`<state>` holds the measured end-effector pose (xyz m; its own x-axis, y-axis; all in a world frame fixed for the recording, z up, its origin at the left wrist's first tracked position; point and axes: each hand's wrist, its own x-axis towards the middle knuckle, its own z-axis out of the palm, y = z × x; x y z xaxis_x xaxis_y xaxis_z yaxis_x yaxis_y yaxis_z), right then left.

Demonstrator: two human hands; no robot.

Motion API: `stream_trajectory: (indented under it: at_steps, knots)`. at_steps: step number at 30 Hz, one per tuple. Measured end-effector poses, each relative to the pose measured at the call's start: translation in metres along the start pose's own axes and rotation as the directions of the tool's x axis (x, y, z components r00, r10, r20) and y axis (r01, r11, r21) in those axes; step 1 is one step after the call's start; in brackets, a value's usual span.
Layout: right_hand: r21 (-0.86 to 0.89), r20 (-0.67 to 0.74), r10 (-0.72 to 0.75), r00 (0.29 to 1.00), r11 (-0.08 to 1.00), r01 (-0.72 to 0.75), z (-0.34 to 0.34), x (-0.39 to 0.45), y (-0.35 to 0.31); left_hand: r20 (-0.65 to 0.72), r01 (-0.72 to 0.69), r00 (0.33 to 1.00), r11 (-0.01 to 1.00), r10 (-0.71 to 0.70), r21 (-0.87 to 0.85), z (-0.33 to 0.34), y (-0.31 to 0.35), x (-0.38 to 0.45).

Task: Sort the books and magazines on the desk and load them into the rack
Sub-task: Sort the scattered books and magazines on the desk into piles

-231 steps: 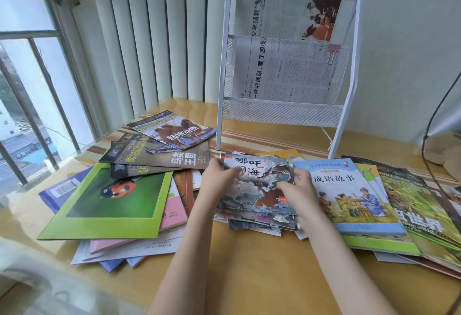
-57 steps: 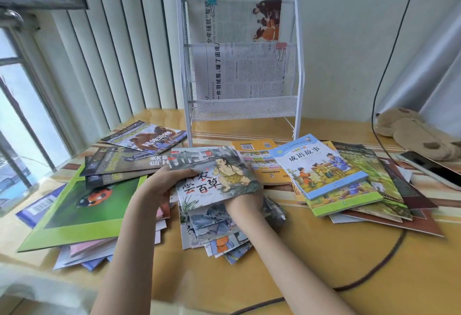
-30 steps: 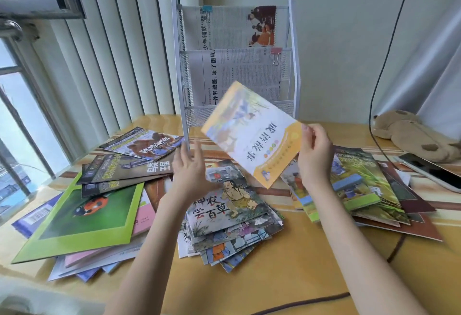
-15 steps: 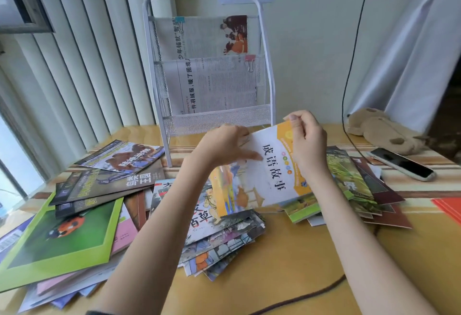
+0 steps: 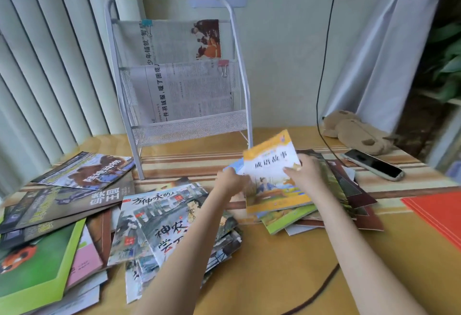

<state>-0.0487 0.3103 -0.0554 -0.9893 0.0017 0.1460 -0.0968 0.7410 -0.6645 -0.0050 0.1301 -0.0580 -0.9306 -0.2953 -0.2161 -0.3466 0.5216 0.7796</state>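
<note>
A person's two bare hands hold a yellow-and-white storybook (image 5: 272, 165) over the right-hand pile of books (image 5: 331, 195) on a wooden desk (image 5: 274, 265). The left hand (image 5: 229, 181) grips the book's left edge; the right hand (image 5: 305, 174) pinches its right edge, thumb on the cover. A white wire rack (image 5: 179, 125) stands behind, with newspapers in its upper tiers. Picture books (image 5: 162, 225) lie fanned in the middle, magazines (image 5: 57, 205) at left. A phone (image 5: 373, 164) and plush toy (image 5: 354, 131) lie at right.
</note>
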Motion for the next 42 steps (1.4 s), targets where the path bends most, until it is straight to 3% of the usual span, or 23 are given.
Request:
stream_trajectory:
  at_steps: [1,2,4,6,8,10,11,12,16,20,23,26,28,30,32,35,39,42]
  knots:
    - [-0.183,0.037,0.037,0.999,0.983,-0.030,0.001,0.005,0.007,0.041,0.000,0.999,0.998,0.003,-0.062,0.006,-0.003,-0.001]
    - [-0.244,0.084,0.067,0.994,0.969,-0.045,0.001,0.008,0.011,0.074,0.007,0.997,0.984,0.006,-0.177,0.013,-0.006,-0.001]
    - [-0.155,0.180,0.064,0.982,0.987,-0.036,0.001,0.006,0.012,0.077,0.039,0.997,0.915,-0.009,-0.401,0.022,-0.007,-0.002]
    - [-0.039,0.212,0.021,0.977,0.999,-0.013,0.003,0.001,0.010,0.046,0.120,0.992,0.798,-0.115,-0.590,0.022,-0.015,0.010]
    - [0.065,0.216,-0.009,0.976,0.998,-0.005,0.007,-0.006,0.009,0.116,0.215,0.972,0.574,-0.205,-0.790,0.015,-0.027,0.022]
    - [0.172,0.221,-0.049,0.974,0.985,0.010,0.007,-0.010,0.007,0.142,0.201,0.974,0.388,-0.178,-0.900,0.006,-0.032,0.023]
    - [0.220,0.235,-0.066,0.970,0.975,0.013,0.007,-0.012,0.006,0.135,0.183,0.979,0.365,-0.155,-0.913,0.002,-0.038,0.025]
    - [0.280,0.254,-0.075,0.964,0.960,0.001,0.007,-0.013,0.005,0.129,0.172,0.981,0.355,-0.143,-0.919,-0.002,-0.041,0.024]
    - [0.483,0.333,-0.095,0.938,0.872,-0.084,0.010,-0.019,0.001,0.159,0.183,0.983,0.479,-0.090,-0.859,-0.008,-0.046,0.021]
    - [0.559,0.364,-0.079,0.928,0.815,-0.150,0.007,-0.021,0.001,-0.032,0.084,0.987,0.677,-0.158,-0.731,0.002,-0.048,0.024]
    - [0.556,0.422,-0.012,0.906,0.793,-0.248,0.003,-0.016,0.005,-0.207,0.062,0.967,0.923,-0.150,-0.380,0.011,-0.042,0.018]
    - [0.478,0.431,0.031,0.902,0.840,-0.257,0.005,-0.013,0.003,-0.217,0.093,0.967,0.978,-0.134,-0.189,0.012,-0.041,0.016]
    - [0.349,0.393,0.034,0.919,0.919,-0.183,0.011,-0.012,-0.002,-0.223,0.018,0.974,0.990,-0.049,-0.137,0.014,-0.043,0.015]
    - [0.217,0.293,0.002,0.956,0.974,-0.068,0.017,-0.013,-0.003,-0.214,-0.047,0.977,0.987,0.013,-0.156,0.014,-0.045,0.013]
    - [0.036,0.146,-0.036,0.989,0.999,0.031,0.019,-0.012,0.004,-0.213,-0.042,0.976,0.938,-0.035,-0.344,0.010,-0.046,0.011]
    - [-0.120,0.107,-0.091,0.990,0.987,0.103,0.021,-0.011,0.020,-0.141,0.040,0.974,0.740,-0.180,-0.672,-0.002,-0.047,0.017]
    - [0.090,0.134,-0.136,0.982,0.988,0.125,0.023,-0.017,0.021,0.015,0.114,0.979,0.486,-0.204,-0.867,-0.010,-0.048,0.017]
    - [0.394,0.194,-0.065,0.979,0.919,-0.017,0.023,-0.019,0.023,0.122,0.152,0.988,0.481,-0.094,-0.863,-0.010,-0.044,0.007]
